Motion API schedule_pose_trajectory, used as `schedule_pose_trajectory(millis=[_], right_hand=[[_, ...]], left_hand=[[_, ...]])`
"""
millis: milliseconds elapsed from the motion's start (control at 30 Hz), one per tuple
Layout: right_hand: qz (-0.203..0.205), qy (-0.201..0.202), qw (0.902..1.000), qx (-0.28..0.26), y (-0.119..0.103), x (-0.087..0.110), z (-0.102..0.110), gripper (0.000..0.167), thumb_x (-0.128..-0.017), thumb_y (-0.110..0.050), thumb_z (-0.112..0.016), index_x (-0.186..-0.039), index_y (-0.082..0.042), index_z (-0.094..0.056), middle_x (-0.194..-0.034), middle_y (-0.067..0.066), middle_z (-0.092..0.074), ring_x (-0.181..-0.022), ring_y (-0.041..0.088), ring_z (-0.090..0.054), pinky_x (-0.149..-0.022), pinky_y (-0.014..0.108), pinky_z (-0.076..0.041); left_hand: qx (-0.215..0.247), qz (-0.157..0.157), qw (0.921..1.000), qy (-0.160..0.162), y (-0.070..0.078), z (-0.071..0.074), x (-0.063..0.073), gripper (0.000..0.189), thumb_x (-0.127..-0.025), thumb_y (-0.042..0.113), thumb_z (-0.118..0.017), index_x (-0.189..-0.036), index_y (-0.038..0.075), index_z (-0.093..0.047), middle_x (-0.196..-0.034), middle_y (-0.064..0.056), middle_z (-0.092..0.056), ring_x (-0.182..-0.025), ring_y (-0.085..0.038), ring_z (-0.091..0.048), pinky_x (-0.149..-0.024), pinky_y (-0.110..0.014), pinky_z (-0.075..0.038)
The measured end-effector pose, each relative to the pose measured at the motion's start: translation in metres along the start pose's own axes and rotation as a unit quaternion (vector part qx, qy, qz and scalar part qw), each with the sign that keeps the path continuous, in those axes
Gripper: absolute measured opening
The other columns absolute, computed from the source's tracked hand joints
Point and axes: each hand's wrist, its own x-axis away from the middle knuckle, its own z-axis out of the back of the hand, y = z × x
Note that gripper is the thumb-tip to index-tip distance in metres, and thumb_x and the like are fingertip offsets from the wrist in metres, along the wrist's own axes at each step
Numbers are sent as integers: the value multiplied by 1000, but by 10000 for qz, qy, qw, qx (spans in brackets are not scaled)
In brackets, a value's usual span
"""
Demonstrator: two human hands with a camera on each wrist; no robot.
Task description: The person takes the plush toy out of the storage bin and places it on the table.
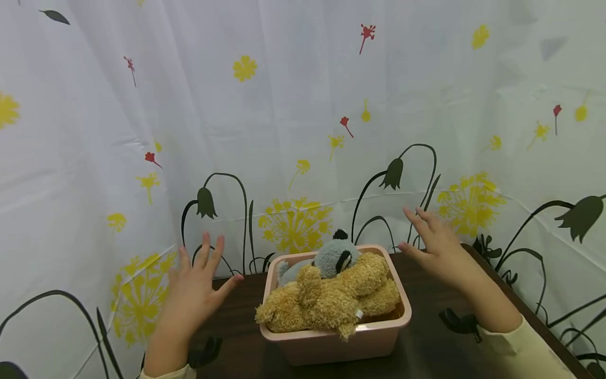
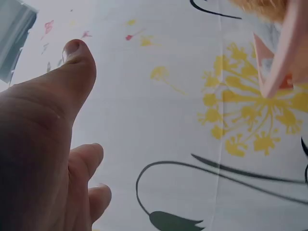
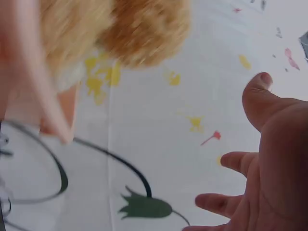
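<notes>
One flowered white cloth hangs behind the dark tabletop (image 1: 241,342), along its far edge. Near the middle of that edge stands a pink bin (image 1: 338,351), and in it a shaggy tan plush toy (image 1: 331,302) sprawls across, partly over the near rim. The left hand (image 1: 196,281) is raised toward the tabletop's far left corner, the right hand (image 1: 435,250) toward the far right, both with fingers spread, apart from the bin. A grey plush toy (image 1: 331,260) lies behind the tan one, which blocks part of it; a small white tag (image 1: 359,314) shows on the tan fur.
</notes>
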Motion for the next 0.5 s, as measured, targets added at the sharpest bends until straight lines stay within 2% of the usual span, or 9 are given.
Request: schedule_pose_trajectory(millis=[100, 167, 233, 300, 333, 400, 500], right_hand=[[89, -201, 9981, -573, -8, 1, 5, 82, -111, -50, -62, -177, -35, -16, -177, 25, -25, -158, 59, -29, -113, 86, -31], [126, -325, 9962, -804, -14, 1, 8, 80, -112, -50, -60, -176, -40, -14, -178, 22, -24, -160, 56, -29, -113, 85, -32], [240, -404, 9941, -979, -19, -2, 10, 77, -113, -49, -58, -176, -42, -14, -179, 19, -25, -161, 54, -28, -115, 83, -33], [382, -581, 9885, -1342, -26, -6, 12, 73, -115, -45, -54, -176, -42, -15, -179, 18, -26, -162, 53, -29, -116, 82, -33], [431, -719, 9839, -1576, -30, -9, 13, 70, -116, -44, -52, -175, -42, -16, -178, 18, -28, -160, 53, -32, -117, 80, -35], [392, -1105, 9681, -2214, -37, -14, 14, 62, -118, -42, -46, -174, -45, -19, -177, 16, -32, -158, 50, -39, -118, 75, -38], [43, -1657, 9410, -2950, -49, -20, 15, 53, -119, -46, -39, -169, -53, -24, -175, 10, -38, -154, 46, -48, -120, 70, -40]], left_hand=[[116, -101, 9999, -17, 3, -5, 3, 105, -102, 78, -54, -177, 31, 2, -185, -12, 3, -154, -77, -3, -108, -95, -16], [367, -129, 9992, -92, 4, -8, 6, 104, -103, 75, -55, -177, 31, 3, -184, -14, 3, -152, -78, -5, -108, -95, -15], [772, -142, 9967, -184, 4, -11, 8, 102, -105, 71, -57, -177, 31, 4, -184, -12, 4, -154, -76, -4, -110, -94, -14], [1298, -188, 9911, -249, 4, -13, 11, 100, -107, 65, -59, -177, 31, 4, -184, -11, 4, -157, -71, -4, -115, -91, -13], [1572, -214, 9869, -297, 4, -15, 12, 99, -107, 62, -60, -177, 32, 4, -185, -10, 5, -159, -69, -4, -117, -90, -12], [2037, -287, 9779, -381, 4, -18, 14, 97, -109, 59, -60, -177, 33, 5, -185, -9, 5, -163, -62, -5, -121, -85, -15], [2477, -411, 9664, -557, 4, -28, 14, 96, -110, 59, -58, -177, 33, 7, -185, -12, 2, -165, -56, -13, -123, -81, -22]])
